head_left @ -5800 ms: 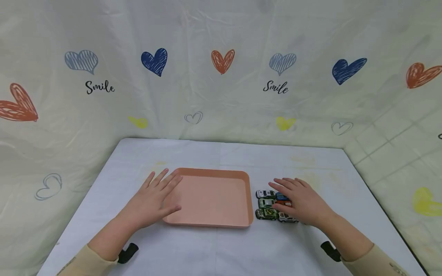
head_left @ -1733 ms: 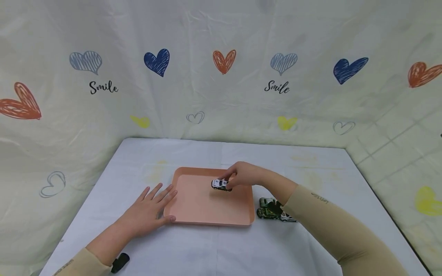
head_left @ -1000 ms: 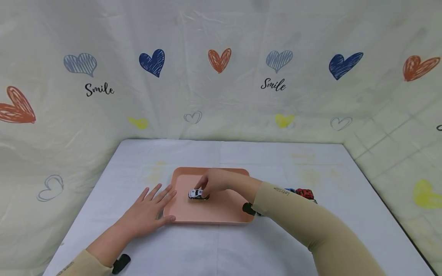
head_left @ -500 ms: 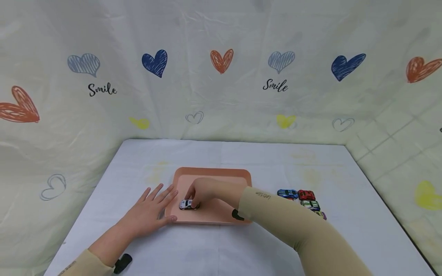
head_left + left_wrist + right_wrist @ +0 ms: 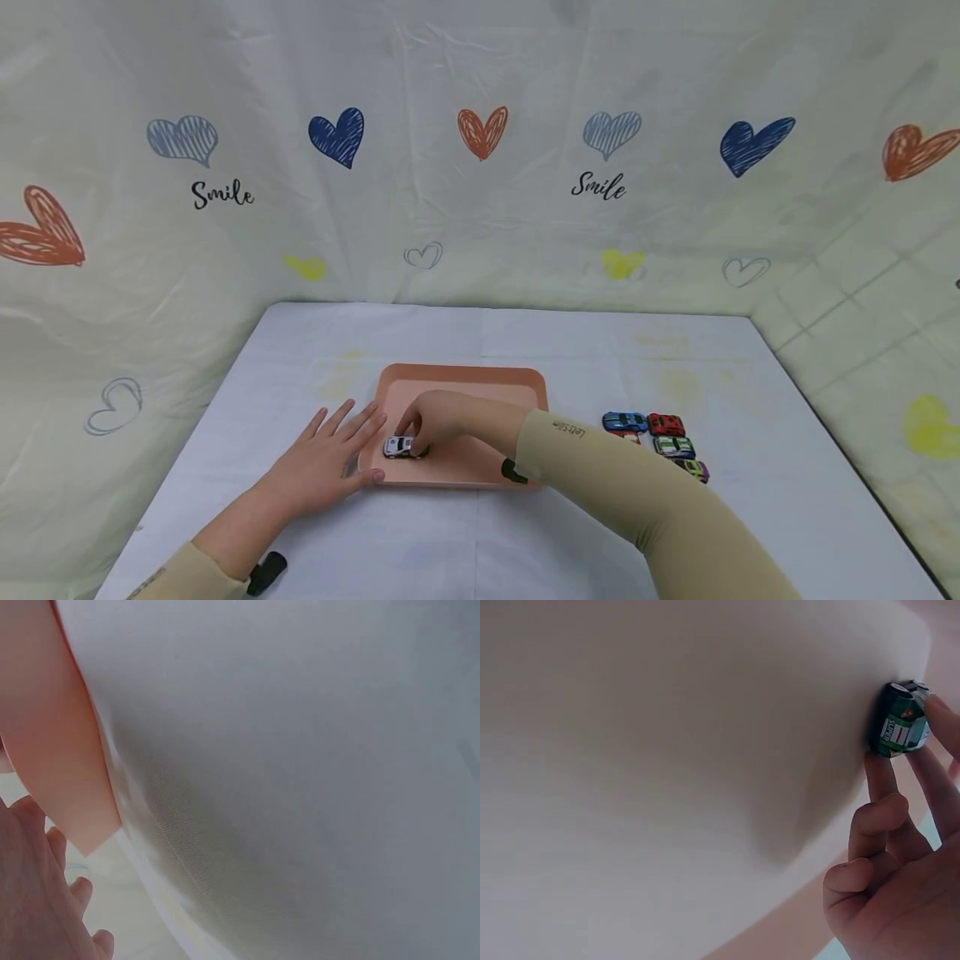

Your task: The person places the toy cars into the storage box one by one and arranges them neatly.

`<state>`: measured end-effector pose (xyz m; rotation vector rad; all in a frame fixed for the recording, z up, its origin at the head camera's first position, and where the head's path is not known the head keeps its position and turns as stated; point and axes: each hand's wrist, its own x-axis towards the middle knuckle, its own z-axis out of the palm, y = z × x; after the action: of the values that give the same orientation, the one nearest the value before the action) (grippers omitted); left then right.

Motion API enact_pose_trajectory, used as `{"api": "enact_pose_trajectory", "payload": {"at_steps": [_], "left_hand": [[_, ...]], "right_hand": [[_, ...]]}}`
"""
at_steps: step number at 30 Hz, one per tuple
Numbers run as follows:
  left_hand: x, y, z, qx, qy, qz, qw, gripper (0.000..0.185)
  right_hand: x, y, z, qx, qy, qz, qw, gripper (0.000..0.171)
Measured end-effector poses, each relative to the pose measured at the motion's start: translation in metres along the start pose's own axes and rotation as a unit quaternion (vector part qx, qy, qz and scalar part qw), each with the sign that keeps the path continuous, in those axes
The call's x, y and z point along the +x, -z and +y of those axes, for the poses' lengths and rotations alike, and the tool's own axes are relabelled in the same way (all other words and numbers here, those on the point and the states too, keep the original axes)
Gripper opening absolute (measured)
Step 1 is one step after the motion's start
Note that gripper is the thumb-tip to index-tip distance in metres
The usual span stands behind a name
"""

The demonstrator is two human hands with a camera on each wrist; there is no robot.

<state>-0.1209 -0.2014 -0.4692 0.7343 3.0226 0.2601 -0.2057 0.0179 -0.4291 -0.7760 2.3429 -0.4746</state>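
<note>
White toy car (image 5: 396, 447): in pink tray (image 5: 495, 382), left part toward near edge; wheel contact with tray floor unclear.
Right hand (image 5: 442, 414): over tray, thumb and fingers pinch the car's right end.
Left hand (image 5: 326, 458): at tray's left rim, fingers spread wide, thumb by near-left corner; firm contact hard to tell.
Grouped cars: right of tray; blue car (image 5: 624, 422), red car (image 5: 666, 425), green-white car (image 5: 673, 447), others partly behind right sleeve (image 5: 592, 458).
Hidden: some tray floor, under right hand and forearm.
</note>
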Motion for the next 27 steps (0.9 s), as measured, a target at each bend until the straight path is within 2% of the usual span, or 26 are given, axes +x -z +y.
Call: {"api": "enact_pose_trajectory", "payload": {"at_steps": [4, 9, 15, 21, 27], "left_hand": [[0.0, 0.003, 0.002, 0.0, 0.001, 0.001, 1.0, 0.086], [0.0, 0.006, 0.006, -0.004, 0.015, -0.021, 0.9997, 0.086], [0.0, 0.002, 0.004, 0.005, 0.023, -0.029, 0.9993, 0.086], [0.0, 0.001, 0.005, 0.001, 0.028, -0.032, 0.9991, 0.085], [0.001, -0.002, 0.004, -0.006, 0.03, -0.022, 0.9993, 0.086]], "right_hand": [[0.0, 0.001, 0.004, 0.0, 0.004, 0.007, 1.0, 0.03], [-0.004, 0.006, 0.009, 0.007, 0.003, 0.015, 1.0, 0.032], [-0.015, 0.019, 0.019, 0.026, 0.042, 0.029, 0.998, 0.033], [-0.037, 0.032, 0.034, 0.053, 0.044, 0.048, 0.996, 0.035], [-0.064, 0.048, 0.05, 0.08, 0.034, 0.077, 0.993, 0.038]]}}
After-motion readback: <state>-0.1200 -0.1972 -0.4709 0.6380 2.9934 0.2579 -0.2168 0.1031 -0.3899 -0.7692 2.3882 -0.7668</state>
